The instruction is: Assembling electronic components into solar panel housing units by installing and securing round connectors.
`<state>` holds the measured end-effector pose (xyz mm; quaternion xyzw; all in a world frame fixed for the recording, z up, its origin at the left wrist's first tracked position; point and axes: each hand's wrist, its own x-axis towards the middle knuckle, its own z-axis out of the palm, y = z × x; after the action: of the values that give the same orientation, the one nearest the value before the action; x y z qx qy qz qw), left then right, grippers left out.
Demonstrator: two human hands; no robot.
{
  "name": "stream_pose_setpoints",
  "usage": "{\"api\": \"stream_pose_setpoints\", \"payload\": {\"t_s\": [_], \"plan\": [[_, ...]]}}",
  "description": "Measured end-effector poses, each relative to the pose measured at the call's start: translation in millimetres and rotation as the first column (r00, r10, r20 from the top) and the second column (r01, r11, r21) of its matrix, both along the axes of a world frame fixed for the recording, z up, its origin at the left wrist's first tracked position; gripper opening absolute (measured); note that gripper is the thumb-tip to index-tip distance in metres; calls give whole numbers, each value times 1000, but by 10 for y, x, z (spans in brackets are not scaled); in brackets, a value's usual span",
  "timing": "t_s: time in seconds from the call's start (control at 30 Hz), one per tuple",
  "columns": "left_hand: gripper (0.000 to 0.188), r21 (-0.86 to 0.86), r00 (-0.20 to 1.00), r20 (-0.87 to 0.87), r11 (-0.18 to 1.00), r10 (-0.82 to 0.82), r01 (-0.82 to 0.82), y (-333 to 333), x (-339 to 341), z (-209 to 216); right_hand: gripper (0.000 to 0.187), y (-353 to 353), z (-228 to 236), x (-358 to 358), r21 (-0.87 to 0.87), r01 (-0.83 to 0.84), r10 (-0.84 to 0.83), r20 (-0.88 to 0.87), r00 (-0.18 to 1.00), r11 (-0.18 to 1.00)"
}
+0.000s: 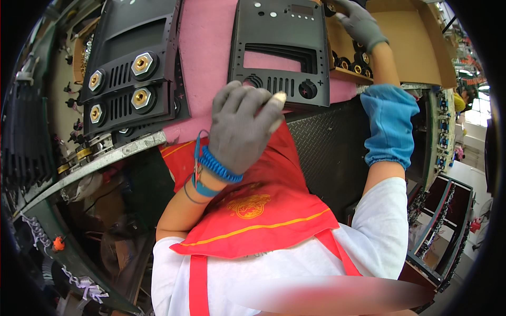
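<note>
A black panel (282, 39) with slots, a wide opening and round holes lies on the pink work surface. My left hand (240, 124), in a grey glove, is at its lower edge by the left round hole. The thumb side is spread and has a pale tip; the other fingers bend a little, and I see nothing held in them. Up at the right, my gloved right hand (363, 26) reaches over a cardboard box of black round sockets with brass centres (358, 68). Its fingertips close on a black round socket (329, 9) beside the panel's top right corner.
At the left, stacked black panels (126, 79) carry sockets with large hex nuts. The pink mat (203, 58) runs between the panels. An open cardboard tray (408, 42) stands at the far right. A dark tread-plate surface (329, 137) lies below the bench edge. Wire racks (443, 226) stand to the right.
</note>
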<state>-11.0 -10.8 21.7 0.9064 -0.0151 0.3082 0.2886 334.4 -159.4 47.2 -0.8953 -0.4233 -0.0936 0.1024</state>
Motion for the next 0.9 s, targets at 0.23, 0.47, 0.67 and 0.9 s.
{"api": "stream_pose_setpoints", "payload": {"t_s": [0.23, 0.47, 0.67, 0.9], "plan": [[12, -28, 997, -70, 999, -45, 43, 103, 192, -15, 21, 142, -13, -276, -13, 111, -112, -185, 976, 994], [11, -151, 999, -37, 988, -34, 28, 98, 230, 160, 41, 163, 416, -1149, 737, 198, 436, -569, 697, 646], [19, -32, 967, -241, 997, -79, 73, 174, -132, 318, 53, 58, 477, -1973, 679, 408, 771, -627, -111, 610], [33, -259, 909, 394, 966, 132, -28, 68, -149, 280, 54, 129, 327, -2235, 606, 386, 715, -636, -290, 695]]}}
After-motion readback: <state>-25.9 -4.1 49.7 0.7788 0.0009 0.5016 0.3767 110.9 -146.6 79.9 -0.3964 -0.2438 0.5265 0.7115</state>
